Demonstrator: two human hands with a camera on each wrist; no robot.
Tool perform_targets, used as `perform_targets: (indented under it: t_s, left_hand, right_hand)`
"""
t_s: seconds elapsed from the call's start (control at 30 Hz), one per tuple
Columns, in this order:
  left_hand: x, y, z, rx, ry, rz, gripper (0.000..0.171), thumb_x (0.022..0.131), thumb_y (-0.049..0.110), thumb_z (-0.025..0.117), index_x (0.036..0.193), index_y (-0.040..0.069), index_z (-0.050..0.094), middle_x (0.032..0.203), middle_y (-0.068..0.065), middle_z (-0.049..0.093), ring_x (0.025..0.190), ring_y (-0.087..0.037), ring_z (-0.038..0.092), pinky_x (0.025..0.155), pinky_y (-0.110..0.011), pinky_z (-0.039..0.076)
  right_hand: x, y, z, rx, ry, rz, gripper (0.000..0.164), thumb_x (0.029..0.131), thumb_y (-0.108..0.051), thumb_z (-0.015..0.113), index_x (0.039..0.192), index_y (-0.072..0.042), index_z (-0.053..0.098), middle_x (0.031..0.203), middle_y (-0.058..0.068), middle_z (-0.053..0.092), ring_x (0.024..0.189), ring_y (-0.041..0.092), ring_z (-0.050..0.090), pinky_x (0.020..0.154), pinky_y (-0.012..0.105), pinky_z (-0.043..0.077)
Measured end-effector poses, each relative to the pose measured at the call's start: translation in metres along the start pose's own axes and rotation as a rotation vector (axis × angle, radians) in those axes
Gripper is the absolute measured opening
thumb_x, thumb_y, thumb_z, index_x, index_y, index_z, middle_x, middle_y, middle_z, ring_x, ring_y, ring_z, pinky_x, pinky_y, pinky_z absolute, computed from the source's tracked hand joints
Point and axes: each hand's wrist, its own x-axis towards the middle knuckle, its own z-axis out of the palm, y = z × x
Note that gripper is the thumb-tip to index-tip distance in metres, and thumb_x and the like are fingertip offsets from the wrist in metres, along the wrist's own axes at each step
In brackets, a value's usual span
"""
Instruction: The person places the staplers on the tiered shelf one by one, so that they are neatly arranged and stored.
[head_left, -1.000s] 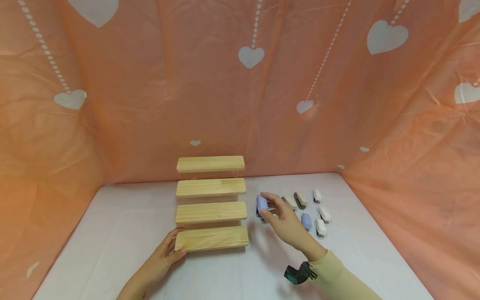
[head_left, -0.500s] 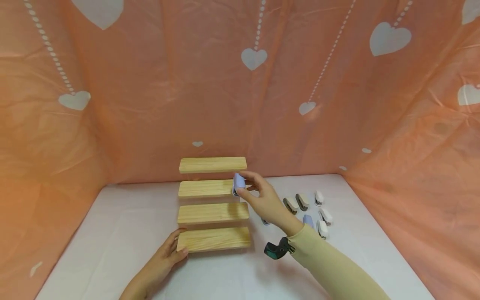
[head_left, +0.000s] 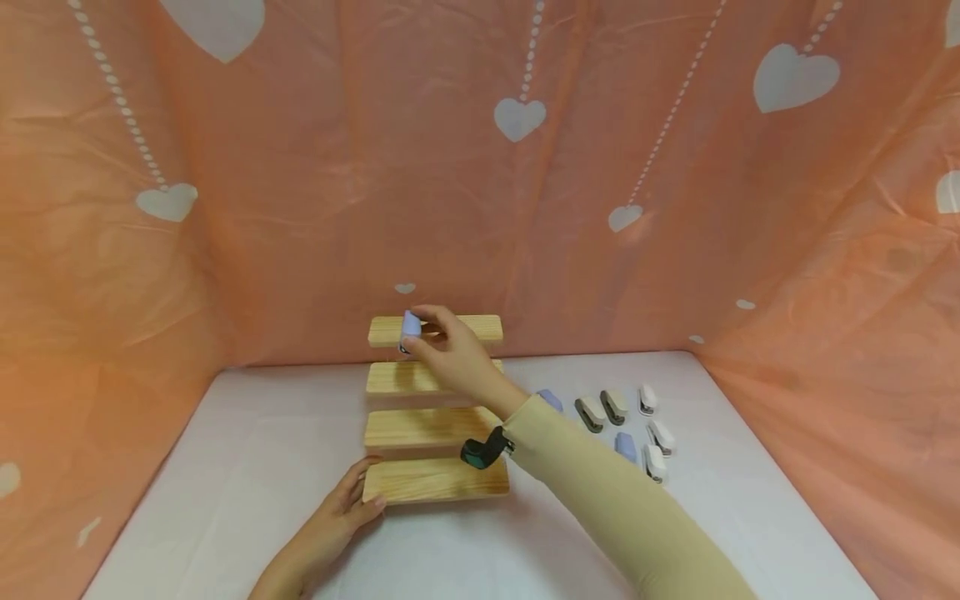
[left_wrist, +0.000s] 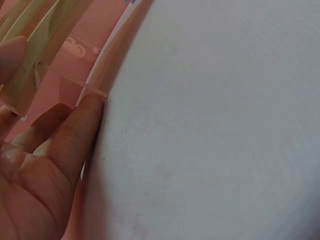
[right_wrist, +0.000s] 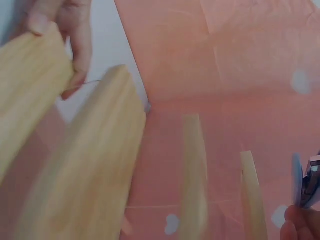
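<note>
A tiered display stand has wooden shelves, the lowest one (head_left: pixel 442 481) nearest me, with clear supports between them. My left hand (head_left: pixel 330 521) grips its left end, thumb on the bottom shelf's front corner and fingers along the side. Between thumb and fingers, my right hand (head_left: pixel 461 358) pinches a purple mini stapler (head_left: pixel 409 327), upright in front of the top shelf's (head_left: pixel 480 327) left part. At the right edge of the right wrist view, the stapler's metal underside (right_wrist: pixel 311 177) shows beside the fingertips.
On the white table (head_left: pixel 187 483), right of the stand, lie several mini staplers: a purple one (head_left: pixel 625 447), another purple one (head_left: pixel 551 399) partly behind the right arm, beige ones (head_left: pixel 589 414) and white ones (head_left: pixel 654 463). A pink heart-print cloth (head_left: pixel 337 208) hangs behind.
My right hand has carried the purple stapler from the table's right side up and left to the top shelf. The left hand has kept its grip on the stand.
</note>
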Motion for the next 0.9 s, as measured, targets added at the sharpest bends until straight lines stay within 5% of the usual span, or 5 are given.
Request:
perform_targets:
  t_s: [0.33,0.9]
  left_hand:
    - [0.003,-0.002,0.003,0.02,0.033,0.008,0.061,0.093,0.029,0.063,0.146,0.023,0.033,0.153,-0.026,0.026,0.138,-0.044,0.026,0.111,-0.062,0.02]
    - [0.001,-0.003,-0.002,-0.02,-0.018,0.014,0.064,0.095,0.026,0.062,0.148,0.019,0.027,0.155,-0.027,0.018,0.139,-0.043,0.026,0.11,-0.051,0.03]
  right_hand:
    - [0.038,-0.001,0.016,-0.058,-0.084,0.092,0.059,0.096,-0.041,0.057,0.145,-0.013,0.04,0.133,-0.001,0.051,0.114,0.012,0.055,0.087,0.026,0.052]
    - [0.048,-0.001,0.022,-0.129,-0.127,0.175,0.056,0.097,-0.041,0.057,0.144,-0.014,0.042,0.131,0.004,0.054,0.117,0.014,0.053,0.093,0.028,0.049]
